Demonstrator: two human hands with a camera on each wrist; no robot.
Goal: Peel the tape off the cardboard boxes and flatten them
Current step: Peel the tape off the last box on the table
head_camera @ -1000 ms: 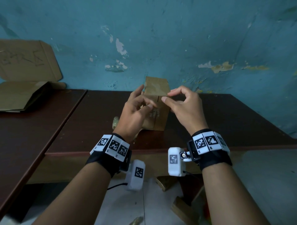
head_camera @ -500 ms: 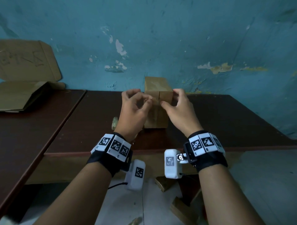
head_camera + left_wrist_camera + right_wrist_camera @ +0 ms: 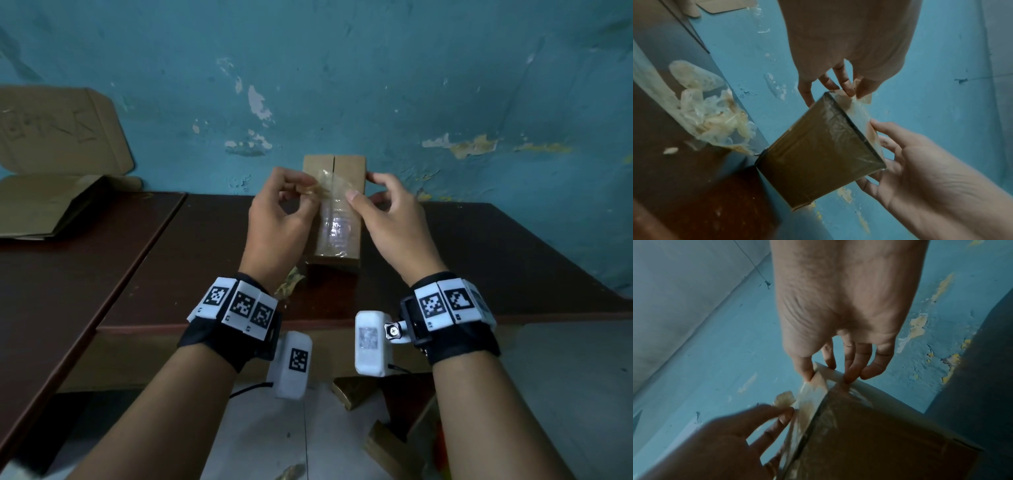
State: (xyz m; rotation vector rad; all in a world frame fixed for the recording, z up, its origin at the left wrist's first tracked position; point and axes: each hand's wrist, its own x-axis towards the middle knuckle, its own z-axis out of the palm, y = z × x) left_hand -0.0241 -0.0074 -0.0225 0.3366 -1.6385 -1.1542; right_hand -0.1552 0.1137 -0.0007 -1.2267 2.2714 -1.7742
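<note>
My left hand (image 3: 279, 219) pinches lifted tape (image 3: 329, 187) end, frame centre. Right hand (image 3: 388, 219) grips box (image 3: 337, 212). Tape's length points toward me, so I'd judge peel comes nearward.

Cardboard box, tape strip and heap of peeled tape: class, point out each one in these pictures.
cardboard box (image 3: 349, 164), head view, bare top flap.
tape strip (image 3: 334, 222), head view, stuck middle stretch.
heap of peeled tape (image 3: 715, 116), left wrist view, crumpled centre.
</note>
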